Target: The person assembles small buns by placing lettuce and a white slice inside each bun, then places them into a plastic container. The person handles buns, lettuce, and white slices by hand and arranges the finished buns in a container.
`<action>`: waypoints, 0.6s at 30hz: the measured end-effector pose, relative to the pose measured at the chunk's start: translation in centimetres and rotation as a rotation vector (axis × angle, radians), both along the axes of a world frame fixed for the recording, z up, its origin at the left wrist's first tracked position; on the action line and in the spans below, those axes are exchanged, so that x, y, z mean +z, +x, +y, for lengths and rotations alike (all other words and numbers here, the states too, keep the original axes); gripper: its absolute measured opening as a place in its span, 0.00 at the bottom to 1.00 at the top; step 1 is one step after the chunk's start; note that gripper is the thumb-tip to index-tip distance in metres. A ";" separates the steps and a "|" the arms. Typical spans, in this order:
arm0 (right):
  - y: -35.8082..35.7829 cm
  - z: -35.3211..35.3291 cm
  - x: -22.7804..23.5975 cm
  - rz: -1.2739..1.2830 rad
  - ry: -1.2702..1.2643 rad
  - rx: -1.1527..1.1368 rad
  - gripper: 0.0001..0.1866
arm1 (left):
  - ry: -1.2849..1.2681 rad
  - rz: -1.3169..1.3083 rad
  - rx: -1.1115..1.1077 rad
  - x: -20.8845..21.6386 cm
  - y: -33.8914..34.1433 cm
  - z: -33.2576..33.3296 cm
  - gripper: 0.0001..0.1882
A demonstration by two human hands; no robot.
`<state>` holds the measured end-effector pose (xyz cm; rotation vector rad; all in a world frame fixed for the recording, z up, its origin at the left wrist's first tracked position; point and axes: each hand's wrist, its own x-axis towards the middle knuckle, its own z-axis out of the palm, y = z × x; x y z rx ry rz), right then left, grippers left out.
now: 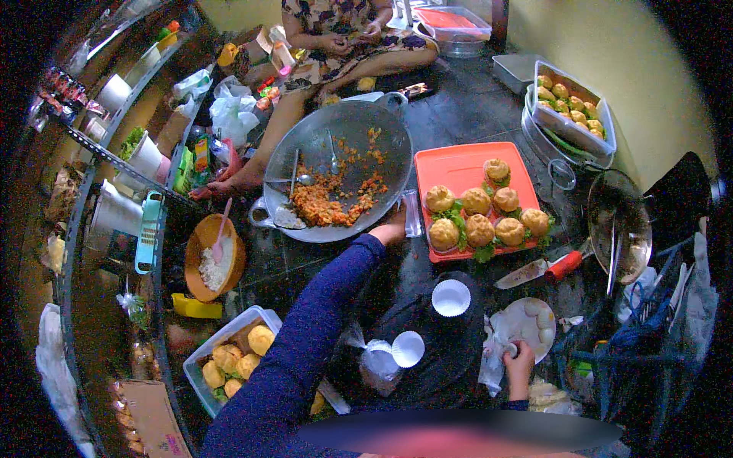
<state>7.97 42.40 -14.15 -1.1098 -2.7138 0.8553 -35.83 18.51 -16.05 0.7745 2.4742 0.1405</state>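
Note:
My left hand (392,230) reaches forward to the gap between the wok (279,206) and the orange tray (435,164). Its fingers close on the edge of a clear plastic packet (413,214). Orange-red cooked filling (324,202) and metal spoons (304,179) lie inside the wok. Several filled round buns (479,229) with green lettuce sit on the tray. Over at the right, my right hand (521,366) pinches a small pale round piece (510,350). Beside it are a white plate (521,305) with pale rounded pieces and some clear plastic (492,366).
A knife (527,272) with red handle lies near a metal lid (634,244). Two white paper cups (451,298) rest on dark cloth before me. Bun-filled boxes (603,95) stand far right and near left (200,374). Another person (336,46) sits opposite; shelves line the left.

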 end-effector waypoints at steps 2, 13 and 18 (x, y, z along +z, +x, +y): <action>0.0 0.1 0.0 0.012 0.017 0.030 0.15 | -0.005 -0.029 0.020 -1.3 -0.8 0.1 0.32; -0.1 0.7 -0.7 0.034 -0.065 0.030 0.14 | 0.152 -0.213 0.002 -2.3 -1.6 -0.8 0.31; -0.3 0.6 -0.2 0.056 -0.044 0.019 0.15 | 0.173 -0.332 -0.042 -2.4 -0.4 -2.2 0.30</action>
